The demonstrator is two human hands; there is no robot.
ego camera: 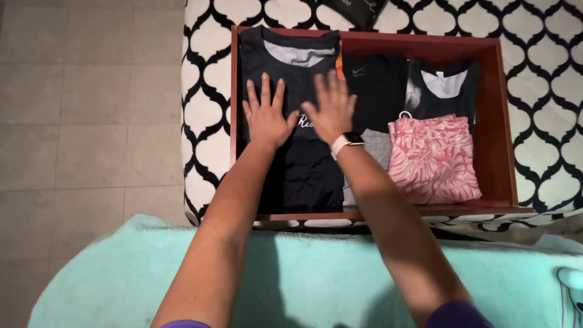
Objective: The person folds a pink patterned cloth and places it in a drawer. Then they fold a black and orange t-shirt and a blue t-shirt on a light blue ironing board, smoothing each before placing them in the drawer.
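Rug (303, 273): turquoise, nearest.
Drawer (507, 140): wooden, on patterned bedding.
Shirt (303, 176): dark, folded, drawer's left side.
Left hand (265, 115): open, flat on shirt.
Right hand (331, 109): open, flat alongside.
Advice: press evenly, smoothing outward.

One drawer (495, 130) holds five folded garments: three dark shirts (303, 164) (376, 88) (446, 88), one grey piece (379, 149), one pink patterned piece (434, 158). Two hands (265, 115) (331, 109) lie on them; one watch (346, 143).
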